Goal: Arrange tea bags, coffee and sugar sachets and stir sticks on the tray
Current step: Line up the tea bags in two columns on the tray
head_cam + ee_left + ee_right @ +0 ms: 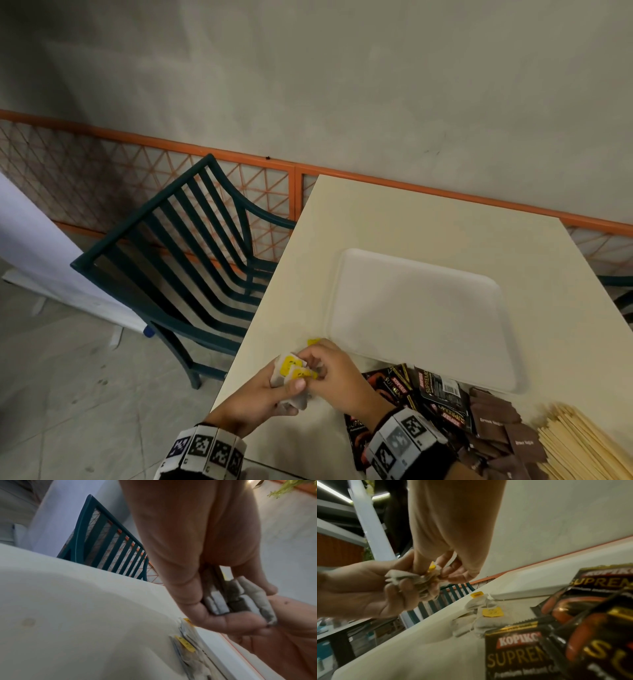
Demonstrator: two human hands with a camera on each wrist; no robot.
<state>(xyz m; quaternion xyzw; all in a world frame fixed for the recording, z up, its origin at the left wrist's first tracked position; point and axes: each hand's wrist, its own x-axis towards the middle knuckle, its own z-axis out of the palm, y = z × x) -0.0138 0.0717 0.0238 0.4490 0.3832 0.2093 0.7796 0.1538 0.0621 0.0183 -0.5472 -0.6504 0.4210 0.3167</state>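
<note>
My left hand (291, 383) grips a bunch of white tea bags (291, 368) with yellow tags above the table's left edge. My right hand (318, 370) meets it from the right and pinches a tagged tea bag (432, 568) in that bunch. Loose tea bags (479, 615) lie on the table below the hands, next to the white tray (421, 318), which shows only its white surface. Black coffee sachets (438, 390), brown sugar sachets (493, 418) and wooden stir sticks (582, 442) lie in heaps at the near right.
A dark green slatted chair (191, 267) stands against the cream table's (394, 212) left side. An orange mesh fence (137, 164) and a grey wall run behind. The heaps crowd my right wrist.
</note>
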